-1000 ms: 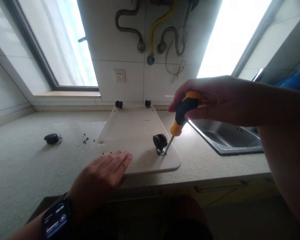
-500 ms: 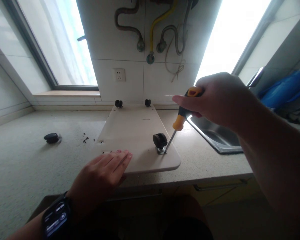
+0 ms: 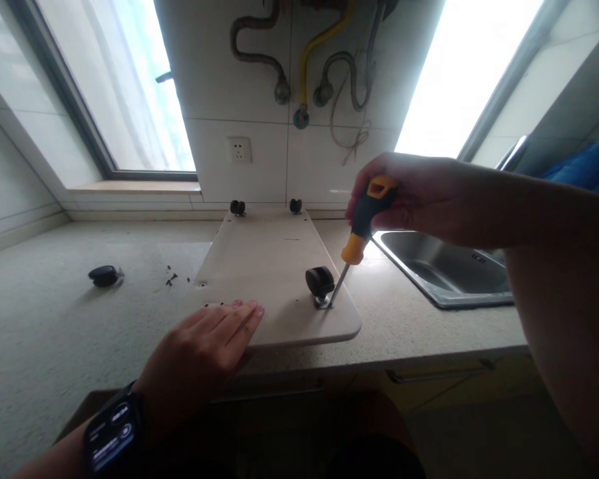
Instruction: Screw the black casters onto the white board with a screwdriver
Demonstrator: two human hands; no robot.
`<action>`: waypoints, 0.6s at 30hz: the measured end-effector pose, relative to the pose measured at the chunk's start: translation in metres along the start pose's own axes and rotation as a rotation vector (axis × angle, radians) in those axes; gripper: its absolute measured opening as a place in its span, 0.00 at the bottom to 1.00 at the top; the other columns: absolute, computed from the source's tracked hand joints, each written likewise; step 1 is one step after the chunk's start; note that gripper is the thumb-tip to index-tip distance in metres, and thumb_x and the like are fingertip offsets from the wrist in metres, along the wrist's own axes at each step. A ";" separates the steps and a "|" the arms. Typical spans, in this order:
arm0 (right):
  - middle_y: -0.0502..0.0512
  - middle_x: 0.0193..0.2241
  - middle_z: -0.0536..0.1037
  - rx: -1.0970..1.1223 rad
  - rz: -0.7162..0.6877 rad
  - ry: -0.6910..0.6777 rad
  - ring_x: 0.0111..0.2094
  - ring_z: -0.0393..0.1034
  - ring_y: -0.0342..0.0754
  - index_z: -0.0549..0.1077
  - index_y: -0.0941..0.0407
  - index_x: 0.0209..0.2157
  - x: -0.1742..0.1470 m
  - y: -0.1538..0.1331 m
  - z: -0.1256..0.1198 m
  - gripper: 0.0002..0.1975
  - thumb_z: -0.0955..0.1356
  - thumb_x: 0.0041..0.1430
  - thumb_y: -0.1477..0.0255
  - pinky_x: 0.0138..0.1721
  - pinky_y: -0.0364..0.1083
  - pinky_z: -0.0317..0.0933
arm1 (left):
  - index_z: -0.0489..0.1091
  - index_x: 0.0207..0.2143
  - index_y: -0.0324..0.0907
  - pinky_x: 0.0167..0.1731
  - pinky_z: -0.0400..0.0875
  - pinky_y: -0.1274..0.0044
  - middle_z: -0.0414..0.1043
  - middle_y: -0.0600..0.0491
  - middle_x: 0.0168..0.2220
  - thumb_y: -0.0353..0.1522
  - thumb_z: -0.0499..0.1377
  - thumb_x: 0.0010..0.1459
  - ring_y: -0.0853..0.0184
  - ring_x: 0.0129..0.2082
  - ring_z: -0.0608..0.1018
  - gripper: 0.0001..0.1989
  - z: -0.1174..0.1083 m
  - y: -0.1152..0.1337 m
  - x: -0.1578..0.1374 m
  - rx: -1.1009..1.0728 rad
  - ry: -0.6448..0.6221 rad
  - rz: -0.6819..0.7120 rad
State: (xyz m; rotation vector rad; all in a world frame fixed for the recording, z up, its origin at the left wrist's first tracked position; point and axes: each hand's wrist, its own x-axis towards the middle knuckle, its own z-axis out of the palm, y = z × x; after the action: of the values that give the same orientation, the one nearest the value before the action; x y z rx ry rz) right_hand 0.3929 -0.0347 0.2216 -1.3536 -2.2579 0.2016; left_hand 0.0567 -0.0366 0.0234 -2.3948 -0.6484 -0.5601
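My right hand [image 3: 404, 196] is wrapped round the yellow-and-black handle of a screwdriver [image 3: 367, 223]. The shaft slants down to the metal plate of a black caster wheel [image 3: 320, 282] at the near right corner of a white board [image 3: 259, 256]; the screw under its tip is too small to make out. My left hand [image 3: 209, 336] lies flat on the board's near left part, fingers stretched out. Two more caster wheels, a left one [image 3: 237, 207] and a right one [image 3: 295, 205], stand at the board's far corners.
A loose black caster [image 3: 104, 275] and several small dark screws [image 3: 171, 278] lie on the speckled countertop [image 3: 144, 246] left of the board. To the right is a steel sink [image 3: 442, 266]. Hoses and a socket [image 3: 239, 150] are on the wall behind.
My right hand has turned about the screwdriver handle, with the wrist and forearm swung outward and the handle rotated slightly. The tip stays at the caster plate. My left hand has not moved.
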 end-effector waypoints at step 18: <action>0.53 0.30 0.75 -0.346 0.259 0.313 0.28 0.66 0.47 0.74 0.56 0.44 -0.005 -0.040 0.033 0.19 0.75 0.57 0.59 0.31 0.50 0.59 | 0.72 0.57 0.33 0.43 0.81 0.60 0.80 0.42 0.52 0.24 0.51 0.68 0.53 0.47 0.83 0.19 0.002 -0.004 -0.001 -0.001 0.016 0.009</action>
State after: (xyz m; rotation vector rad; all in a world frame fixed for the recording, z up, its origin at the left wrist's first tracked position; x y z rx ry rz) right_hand 0.3470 -0.0552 0.2060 -1.7193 -1.9094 -0.3099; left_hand 0.0542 -0.0324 0.0232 -2.3912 -0.6306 -0.5751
